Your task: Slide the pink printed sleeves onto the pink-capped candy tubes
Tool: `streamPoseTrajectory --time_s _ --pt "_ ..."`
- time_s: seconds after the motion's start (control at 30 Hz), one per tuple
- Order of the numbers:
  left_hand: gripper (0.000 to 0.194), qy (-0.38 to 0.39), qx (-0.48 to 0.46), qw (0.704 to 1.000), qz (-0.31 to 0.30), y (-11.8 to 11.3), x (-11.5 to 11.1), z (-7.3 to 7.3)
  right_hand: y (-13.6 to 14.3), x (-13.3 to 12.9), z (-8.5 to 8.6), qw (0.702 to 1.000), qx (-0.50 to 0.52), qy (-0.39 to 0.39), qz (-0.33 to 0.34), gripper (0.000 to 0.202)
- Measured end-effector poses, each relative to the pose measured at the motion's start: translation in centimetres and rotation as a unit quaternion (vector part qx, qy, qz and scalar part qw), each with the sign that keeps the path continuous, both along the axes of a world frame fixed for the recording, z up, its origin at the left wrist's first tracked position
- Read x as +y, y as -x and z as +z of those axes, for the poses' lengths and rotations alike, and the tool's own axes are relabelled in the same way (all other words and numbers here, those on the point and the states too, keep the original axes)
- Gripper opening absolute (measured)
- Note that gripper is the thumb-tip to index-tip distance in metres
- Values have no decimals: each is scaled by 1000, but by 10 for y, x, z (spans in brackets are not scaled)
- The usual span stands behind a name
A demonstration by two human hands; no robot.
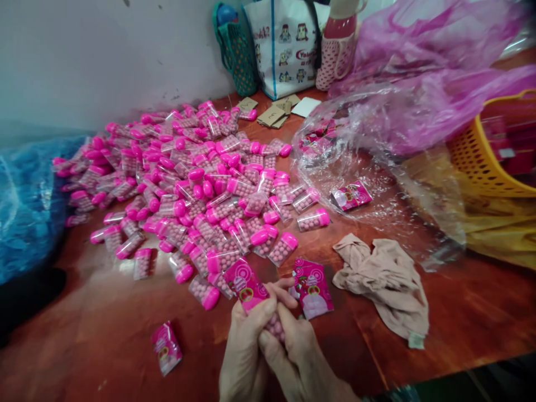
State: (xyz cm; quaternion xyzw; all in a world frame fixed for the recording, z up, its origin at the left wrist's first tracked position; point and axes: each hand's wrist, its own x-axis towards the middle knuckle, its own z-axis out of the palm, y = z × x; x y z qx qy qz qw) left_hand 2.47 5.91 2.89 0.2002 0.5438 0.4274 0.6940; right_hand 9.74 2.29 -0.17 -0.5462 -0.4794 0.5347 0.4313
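Observation:
My left hand [245, 343] and my right hand [299, 346] meet in front of me, both closed. Between them is a small clear candy bottle [275, 326] of pink balls, partly hidden by my thumbs. A printed pink sleeve [246, 285] sticks out beyond it, pinched under my left thumb; how far it covers the bottle I cannot tell. My right fingers wrap around the bottle's near part. Just past them lies a flat stack of printed sleeves [312, 290]. Another sleeve [166, 347] rests at the left. A large heap of pink-capped candy bottles [196, 195] spreads beyond my hands.
A crumpled beige cloth [385, 279] lies at the right. Behind it are a clear plastic bag [360, 162] with sleeves and a yellow basket [469, 151]. Cardboard pieces [272, 114], a white tote bag [288, 56] and bottle holders stand or lie at the back. Blue plastic [33, 195] is left.

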Motion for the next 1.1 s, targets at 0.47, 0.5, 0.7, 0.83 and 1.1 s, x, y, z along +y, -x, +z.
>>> streamPoseTrajectory --time_s 0.47,0.5,0.7,0.83,1.1 --pt "37 -121 134 967 182 40 11 -8 -15 27 4 983 156 79 58 25" --pt "34 -125 152 964 182 43 13 -8 -15 27 4 982 155 88 65 26" --pt "37 -176 238 944 143 49 19 -4 -18 29 5 988 95 96 69 23" --pt "19 -160 252 945 132 50 22 -8 -22 32 9 992 67 64 82 17" --pt "15 -111 129 976 135 48 24 -13 -27 23 0 996 47 45 68 31"
